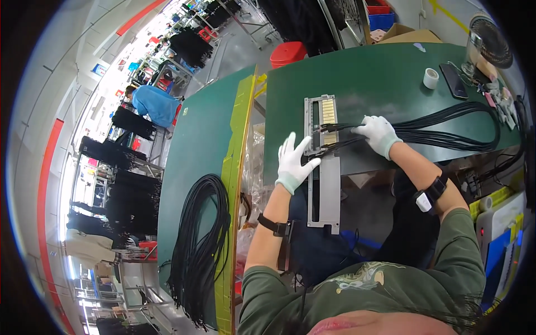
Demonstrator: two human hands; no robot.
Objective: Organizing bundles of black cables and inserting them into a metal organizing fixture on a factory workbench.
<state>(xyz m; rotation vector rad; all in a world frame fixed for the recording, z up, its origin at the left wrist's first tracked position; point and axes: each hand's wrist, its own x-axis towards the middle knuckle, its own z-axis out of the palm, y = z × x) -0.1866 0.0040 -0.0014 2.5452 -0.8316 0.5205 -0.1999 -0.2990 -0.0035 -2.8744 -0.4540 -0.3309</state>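
Premises are a factory workshop: green workbench (363,72) at 1 o'clock, coiled black cables (187,262) at 7, racked black bundles (134,195) at 9, blue-clad worker (156,106) at 10 o'clock

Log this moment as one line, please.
left hand: open, at grey fixture | right hand: on black cables | cable ends: over fixture
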